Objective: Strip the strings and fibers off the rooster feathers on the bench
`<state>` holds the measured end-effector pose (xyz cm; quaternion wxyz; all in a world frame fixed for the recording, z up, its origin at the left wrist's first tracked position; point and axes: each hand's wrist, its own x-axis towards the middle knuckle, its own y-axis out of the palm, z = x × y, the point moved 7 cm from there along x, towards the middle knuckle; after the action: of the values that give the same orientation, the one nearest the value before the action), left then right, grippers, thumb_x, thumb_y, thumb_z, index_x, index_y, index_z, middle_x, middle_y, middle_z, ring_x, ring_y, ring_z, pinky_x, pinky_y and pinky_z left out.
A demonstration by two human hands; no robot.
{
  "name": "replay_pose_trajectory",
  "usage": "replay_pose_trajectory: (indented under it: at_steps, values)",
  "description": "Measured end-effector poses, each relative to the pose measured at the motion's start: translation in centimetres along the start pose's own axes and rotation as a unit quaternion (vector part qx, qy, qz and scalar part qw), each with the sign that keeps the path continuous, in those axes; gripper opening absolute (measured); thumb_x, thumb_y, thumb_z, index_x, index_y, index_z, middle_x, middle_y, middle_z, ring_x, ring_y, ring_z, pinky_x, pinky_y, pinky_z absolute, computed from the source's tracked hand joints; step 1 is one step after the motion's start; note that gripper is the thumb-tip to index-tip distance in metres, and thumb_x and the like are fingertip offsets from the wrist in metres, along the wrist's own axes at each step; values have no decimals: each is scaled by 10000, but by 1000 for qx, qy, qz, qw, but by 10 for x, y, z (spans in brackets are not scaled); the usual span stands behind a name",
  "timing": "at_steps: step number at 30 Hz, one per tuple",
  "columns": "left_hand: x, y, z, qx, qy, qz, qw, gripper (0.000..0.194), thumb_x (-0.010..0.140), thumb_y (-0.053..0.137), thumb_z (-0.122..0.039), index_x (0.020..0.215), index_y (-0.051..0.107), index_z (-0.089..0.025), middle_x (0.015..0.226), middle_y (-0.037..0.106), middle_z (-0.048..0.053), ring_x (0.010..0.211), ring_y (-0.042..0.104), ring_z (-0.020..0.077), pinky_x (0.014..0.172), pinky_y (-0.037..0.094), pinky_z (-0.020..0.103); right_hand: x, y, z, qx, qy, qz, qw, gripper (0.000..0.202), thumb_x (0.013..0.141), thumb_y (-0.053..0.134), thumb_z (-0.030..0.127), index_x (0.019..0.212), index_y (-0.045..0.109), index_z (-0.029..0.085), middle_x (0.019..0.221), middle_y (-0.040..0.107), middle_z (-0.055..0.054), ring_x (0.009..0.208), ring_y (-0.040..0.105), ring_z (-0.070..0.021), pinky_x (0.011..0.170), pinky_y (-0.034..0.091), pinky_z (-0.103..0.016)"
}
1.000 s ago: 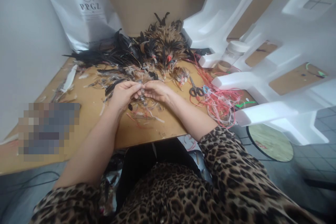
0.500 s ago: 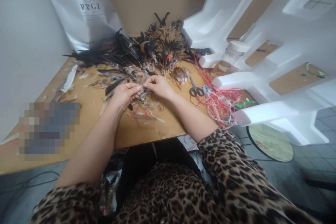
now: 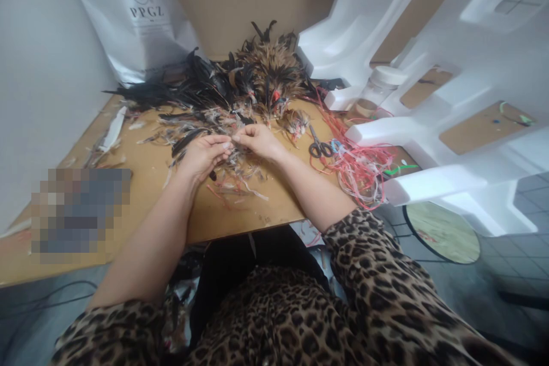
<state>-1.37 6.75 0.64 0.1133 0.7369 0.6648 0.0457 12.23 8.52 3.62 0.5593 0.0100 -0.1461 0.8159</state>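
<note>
My left hand (image 3: 207, 154) is closed in a pinch above the table, its fingertips nearly meeting those of my right hand (image 3: 256, 141), which also pinches. Whatever sits between the fingertips is too small to make out. Loose feathers (image 3: 189, 140) and feather scraps lie under and around both hands. Behind them spreads a heap of long black feathers (image 3: 171, 91). A thick bunch of brown feathers (image 3: 274, 66) stands to its right, with a spot of red near its base. A smaller feather tuft (image 3: 295, 123) rests beside my right hand.
Black-handled scissors (image 3: 320, 147) lie right of my hands, beside tangled red and white plastic strings (image 3: 360, 171). A clear jar (image 3: 380, 88) stands among white foam pieces (image 3: 429, 177) on the right. A silvery bag (image 3: 146, 40) is at the back left. A pixelated patch covers the table's left.
Both hands stay in almost the same place, still pinching close together. The fingertips shift very slightly; the feathers, scissors and strings have not moved.
</note>
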Motion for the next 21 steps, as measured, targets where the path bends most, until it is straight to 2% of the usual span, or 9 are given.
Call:
replay_pose_trajectory:
  at_steps: [8, 14, 17, 21]
  values:
    - [1, -1, 2, 14, -12, -13, 1000, 272, 537, 780, -173, 779, 684, -94, 633, 663, 41, 512, 577, 66, 521, 475, 168, -1, -1, 9, -16, -45, -27, 999, 235, 698, 635, 340, 689, 604, 107, 624, 589, 8, 570, 460, -64, 584, 371, -206]
    - [-3, 8, 1, 75, -4, 23, 997, 249, 536, 791, -218, 732, 702, -92, 595, 653, 41, 501, 568, 74, 514, 460, 182, 1, 1, 9, -47, -92, -36, 994, 197, 699, 644, 308, 680, 619, 114, 671, 604, 4, 625, 510, -78, 618, 406, -217]
    - [-1, 6, 2, 93, 7, 23, 995, 250, 537, 793, -226, 728, 700, -94, 546, 629, 29, 454, 536, 68, 476, 431, 180, 3, 5, 5, -19, -85, -27, 996, 208, 690, 664, 319, 685, 626, 115, 673, 614, 0, 637, 526, -83, 629, 425, -221]
    - [1, 1, 3, 56, -1, 19, 998, 224, 554, 787, -232, 704, 680, -104, 574, 637, 27, 463, 543, 63, 465, 420, 165, 4, 3, 1, 45, -34, -19, 998, 269, 705, 657, 375, 740, 647, 109, 657, 625, -1, 593, 509, -69, 586, 426, -208]
